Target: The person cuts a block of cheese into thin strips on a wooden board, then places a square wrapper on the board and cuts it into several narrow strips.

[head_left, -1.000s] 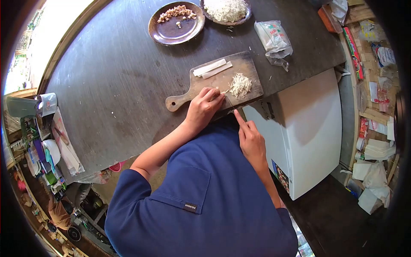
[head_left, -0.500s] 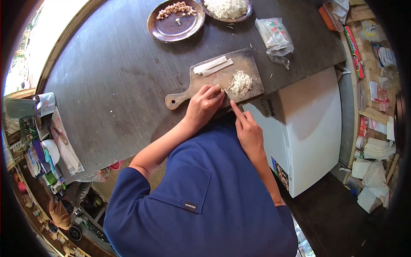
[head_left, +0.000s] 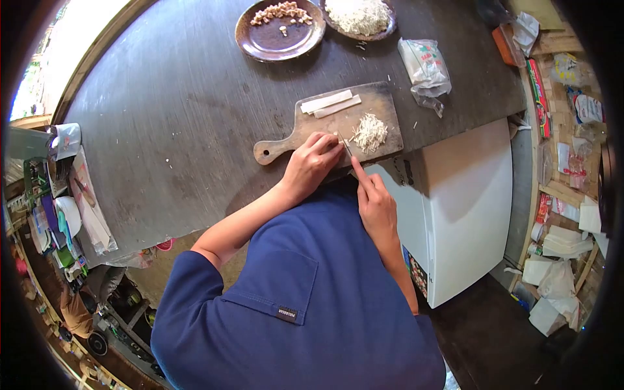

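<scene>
My left hand (head_left: 313,161) is closed at the near edge of a wooden cutting board (head_left: 305,130), its fingertips pressed on a pale strip that they mostly cover. My right hand (head_left: 377,203) grips a small knife (head_left: 346,144), index finger stretched along it; the blade stands right beside the left fingertips. A pile of thin pale shreds (head_left: 370,134) lies on the board to the right of the blade. Farther back on the board rest two uncut white strips (head_left: 326,102), side by side.
Behind the board stand a brown plate (head_left: 273,49) with small brown pieces and another plate heaped with pale shreds (head_left: 359,15). A white plastic packet (head_left: 425,67) lies at the right. Below the table's right edge is a white fridge-like appliance (head_left: 471,201). Utensils fill the left side.
The view has shifted slightly. The knife blade now shows more plainly, tilted beside the left fingertips. Both hands stay at the same place on the board.
</scene>
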`<state>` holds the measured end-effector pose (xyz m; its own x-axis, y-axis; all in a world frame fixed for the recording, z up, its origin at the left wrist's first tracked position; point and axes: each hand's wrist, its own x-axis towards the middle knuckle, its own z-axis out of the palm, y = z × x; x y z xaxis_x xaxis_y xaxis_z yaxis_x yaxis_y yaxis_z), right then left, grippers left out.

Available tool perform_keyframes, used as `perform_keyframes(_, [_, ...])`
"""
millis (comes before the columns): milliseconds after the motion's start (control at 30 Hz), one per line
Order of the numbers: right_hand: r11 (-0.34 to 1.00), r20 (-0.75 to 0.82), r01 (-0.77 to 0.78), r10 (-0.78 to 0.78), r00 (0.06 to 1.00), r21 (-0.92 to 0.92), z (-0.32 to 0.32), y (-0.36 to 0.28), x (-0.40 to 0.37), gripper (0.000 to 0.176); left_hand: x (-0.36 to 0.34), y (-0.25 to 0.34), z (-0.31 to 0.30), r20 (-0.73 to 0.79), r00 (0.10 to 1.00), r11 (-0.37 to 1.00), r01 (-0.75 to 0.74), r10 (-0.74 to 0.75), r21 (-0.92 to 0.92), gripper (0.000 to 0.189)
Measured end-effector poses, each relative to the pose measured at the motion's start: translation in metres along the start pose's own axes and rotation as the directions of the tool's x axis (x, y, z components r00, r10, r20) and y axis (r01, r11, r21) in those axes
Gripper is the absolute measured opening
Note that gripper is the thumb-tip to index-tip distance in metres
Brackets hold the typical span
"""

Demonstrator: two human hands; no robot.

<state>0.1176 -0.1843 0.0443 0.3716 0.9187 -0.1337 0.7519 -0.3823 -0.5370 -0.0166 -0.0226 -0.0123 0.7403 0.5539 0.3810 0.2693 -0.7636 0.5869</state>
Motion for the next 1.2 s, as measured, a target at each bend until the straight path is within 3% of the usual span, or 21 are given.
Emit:
perform_keyframes(467, [0.999, -0.064, -0.014, 0.016, 0.998, 0.045, 0.0, -0.002, 0.011, 0.061, 0.012, -0.008, 0.004, -0.064, 0.997, 0.999, 0.03, -0.031, -0.024, 0.024])
perform_keyframes(733, [0.996, 0.015, -0.083, 0.083, 0.996, 0.01, -0.006, -0.01, -0.005, 0.061, 0.013, -0.01, -0.001, -0.049, 0.998, 0.999, 0.023, -0.025, -0.039, 0.023])
perform_keyframes(967, [0.998, 0.038, -0.057, 0.056, 0.998, 0.021, -0.005, 0.001, -0.007, 0.062, 0.007, -0.012, 0.001, -0.002, 1.0, 1.0, 0.009, -0.009, 0.001, 0.029])
perform_keyframes(1200, [0.999, -0.045, 0.014, -0.013, 0.999, 0.035, 0.003, 0.003, 0.014, 0.064, 0.005, -0.009, 0.0, -0.024, 0.999, 0.999, 0.033, -0.033, 0.011, 0.031])
